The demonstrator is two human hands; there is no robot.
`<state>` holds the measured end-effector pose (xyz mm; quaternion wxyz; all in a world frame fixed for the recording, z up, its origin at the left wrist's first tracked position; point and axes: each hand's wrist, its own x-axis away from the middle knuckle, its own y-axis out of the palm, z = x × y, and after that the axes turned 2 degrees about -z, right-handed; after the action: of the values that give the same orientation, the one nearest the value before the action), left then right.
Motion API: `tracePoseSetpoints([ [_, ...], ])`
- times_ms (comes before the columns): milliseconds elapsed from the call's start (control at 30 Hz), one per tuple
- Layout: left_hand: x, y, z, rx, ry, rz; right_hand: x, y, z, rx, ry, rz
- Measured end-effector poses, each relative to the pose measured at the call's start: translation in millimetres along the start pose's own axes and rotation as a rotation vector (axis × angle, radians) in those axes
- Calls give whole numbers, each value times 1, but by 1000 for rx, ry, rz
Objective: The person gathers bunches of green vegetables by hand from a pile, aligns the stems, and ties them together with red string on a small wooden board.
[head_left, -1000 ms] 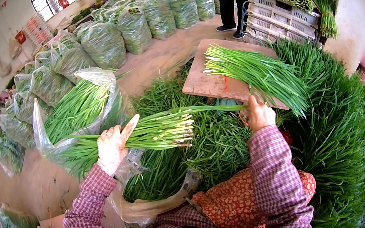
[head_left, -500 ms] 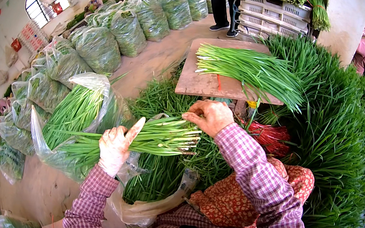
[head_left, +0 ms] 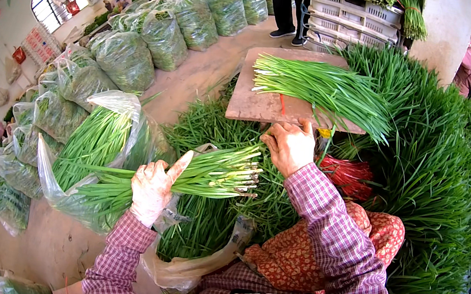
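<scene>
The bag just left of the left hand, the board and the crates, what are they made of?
Bag: thin, shiny plastic; greens show through. Board: perhaps wood, a flat, dull, pinkish-brown slab, but no grain shows clearly. Crates: likely hard plastic, pale, with neat slots.

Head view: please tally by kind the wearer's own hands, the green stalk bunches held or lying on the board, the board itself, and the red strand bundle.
Hands, left hand and right hand: 2
Green bunches, held bunch and bunch on the board: 2
Board: 1
Red strand bundle: 1
Total: 6
</scene>
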<state>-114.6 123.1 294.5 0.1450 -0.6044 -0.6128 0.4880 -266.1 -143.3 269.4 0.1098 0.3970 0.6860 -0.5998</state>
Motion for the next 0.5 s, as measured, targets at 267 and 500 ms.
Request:
tracePoseSetpoints([
  [267, 27, 15, -23, -95, -121, -80, 10, -28, 39, 193, 179, -240],
  [500, 13, 1, -13, 0, -44, -26, 4, -17, -1, -481, 224, -393],
])
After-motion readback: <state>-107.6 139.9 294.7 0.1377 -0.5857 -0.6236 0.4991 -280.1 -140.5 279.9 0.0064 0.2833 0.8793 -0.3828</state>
